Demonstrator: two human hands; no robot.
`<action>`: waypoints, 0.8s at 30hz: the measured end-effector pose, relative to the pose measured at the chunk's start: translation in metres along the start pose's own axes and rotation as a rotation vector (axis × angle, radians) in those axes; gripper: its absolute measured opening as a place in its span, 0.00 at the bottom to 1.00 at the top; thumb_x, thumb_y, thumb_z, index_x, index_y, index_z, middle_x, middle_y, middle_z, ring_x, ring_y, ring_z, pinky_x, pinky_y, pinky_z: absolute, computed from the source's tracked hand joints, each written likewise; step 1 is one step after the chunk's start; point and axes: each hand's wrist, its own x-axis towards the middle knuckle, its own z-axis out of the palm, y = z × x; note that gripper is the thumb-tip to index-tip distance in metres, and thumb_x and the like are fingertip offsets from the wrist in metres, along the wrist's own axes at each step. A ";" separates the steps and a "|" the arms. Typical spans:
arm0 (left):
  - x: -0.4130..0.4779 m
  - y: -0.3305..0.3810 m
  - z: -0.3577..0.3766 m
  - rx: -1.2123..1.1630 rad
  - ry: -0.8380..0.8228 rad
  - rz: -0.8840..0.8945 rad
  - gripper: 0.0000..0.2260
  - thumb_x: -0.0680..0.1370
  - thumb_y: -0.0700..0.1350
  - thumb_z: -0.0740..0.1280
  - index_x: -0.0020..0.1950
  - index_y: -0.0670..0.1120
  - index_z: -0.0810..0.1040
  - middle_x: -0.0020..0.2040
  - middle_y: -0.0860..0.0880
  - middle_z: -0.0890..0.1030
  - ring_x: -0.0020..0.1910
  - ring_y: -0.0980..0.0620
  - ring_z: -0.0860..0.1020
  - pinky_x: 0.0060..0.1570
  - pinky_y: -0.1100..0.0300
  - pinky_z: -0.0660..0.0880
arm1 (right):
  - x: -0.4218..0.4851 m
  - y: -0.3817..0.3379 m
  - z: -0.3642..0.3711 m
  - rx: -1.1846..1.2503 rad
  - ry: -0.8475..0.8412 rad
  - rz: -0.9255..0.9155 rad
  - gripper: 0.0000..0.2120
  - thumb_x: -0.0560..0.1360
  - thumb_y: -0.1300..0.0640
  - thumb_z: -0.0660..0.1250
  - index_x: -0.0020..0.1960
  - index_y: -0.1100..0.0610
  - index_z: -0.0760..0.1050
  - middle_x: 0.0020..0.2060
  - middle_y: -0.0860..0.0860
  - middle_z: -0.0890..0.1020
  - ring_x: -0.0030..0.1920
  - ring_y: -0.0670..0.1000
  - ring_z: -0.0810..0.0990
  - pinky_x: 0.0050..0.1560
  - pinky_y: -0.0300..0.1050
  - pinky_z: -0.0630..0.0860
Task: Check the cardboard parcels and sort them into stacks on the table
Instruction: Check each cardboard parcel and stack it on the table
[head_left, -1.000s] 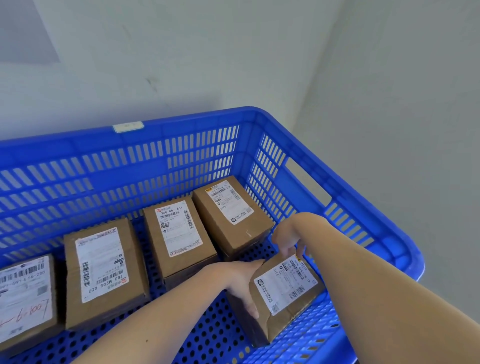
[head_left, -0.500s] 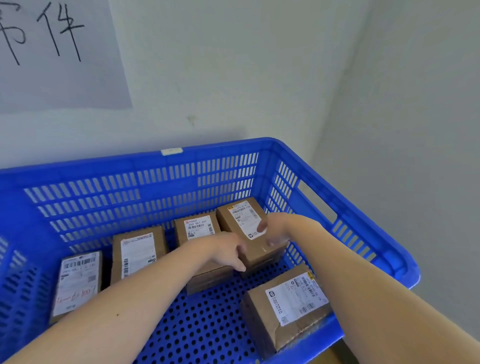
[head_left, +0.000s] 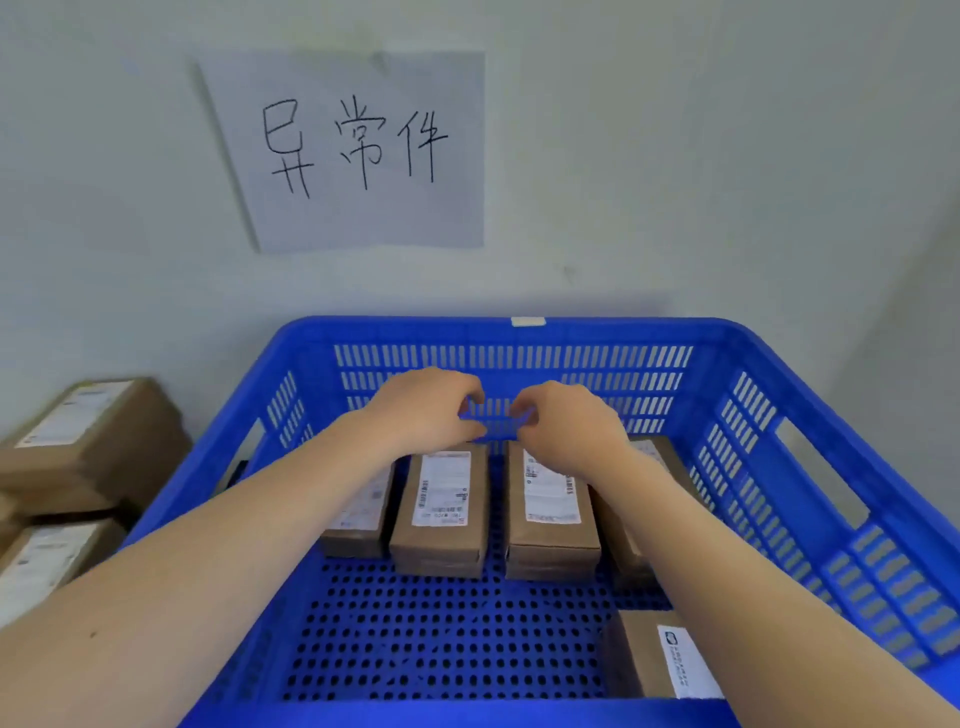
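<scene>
Since the earlier frame both hands have lifted off the parcels at the 1 o'clock end of the row and come together at mid-crate. The lone parcel (head_left: 641, 652) lies as before at the 5 o'clock corner.

**Edges and clearance.** The blue crate (head_left: 415, 328) has slotted walls and a perforated floor (head_left: 441, 639). The floor is bare from 6 to 9 o'clock. Four parcels lie side by side along the 12 o'clock wall, with narrow gaps between them. The far-left parcel (head_left: 358, 514) is partly covered by the left forearm. The far-right parcel (head_left: 623, 556) is partly covered by the right forearm.

**Grip state.** The left hand (head_left: 431, 410) hovers over the far end of the second parcel (head_left: 441, 499). The right hand (head_left: 566, 421) hovers over the far end of the third parcel (head_left: 550, 499). Each grip is loosely curled, thumb apart from the fingers, and holds nothing. The fingertips of the two hands are near each other but apart.

**Parcel appearance.** Each parcel is a brown cardboard box with a white printed label on top. The print is too blurred to read.

**Surroundings.** Outside the crate at 9 o'clock, an upper box (head_left: 88, 436) sits above a lower box (head_left: 47, 561). A paper sign (head_left: 353, 150) with handwritten characters hangs on the wall at 12 o'clock.
</scene>
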 end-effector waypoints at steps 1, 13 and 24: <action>-0.009 -0.007 -0.006 -0.005 0.031 -0.028 0.18 0.76 0.57 0.65 0.65 0.54 0.73 0.58 0.57 0.78 0.56 0.54 0.75 0.45 0.59 0.68 | -0.001 -0.010 0.000 0.015 0.013 -0.027 0.17 0.75 0.57 0.61 0.62 0.46 0.74 0.57 0.49 0.79 0.55 0.53 0.77 0.48 0.46 0.74; -0.147 -0.088 -0.044 -0.057 0.334 -0.225 0.15 0.77 0.54 0.65 0.63 0.54 0.75 0.59 0.57 0.79 0.57 0.55 0.76 0.50 0.60 0.70 | -0.048 -0.147 0.015 0.160 0.126 -0.278 0.15 0.75 0.57 0.60 0.58 0.47 0.78 0.47 0.45 0.80 0.52 0.52 0.78 0.47 0.44 0.74; -0.318 -0.198 -0.038 -0.059 0.487 -0.370 0.12 0.78 0.53 0.64 0.60 0.55 0.76 0.57 0.58 0.79 0.56 0.56 0.76 0.42 0.61 0.66 | -0.127 -0.313 0.090 0.309 0.154 -0.432 0.13 0.74 0.58 0.62 0.54 0.47 0.80 0.47 0.45 0.83 0.50 0.51 0.80 0.50 0.46 0.77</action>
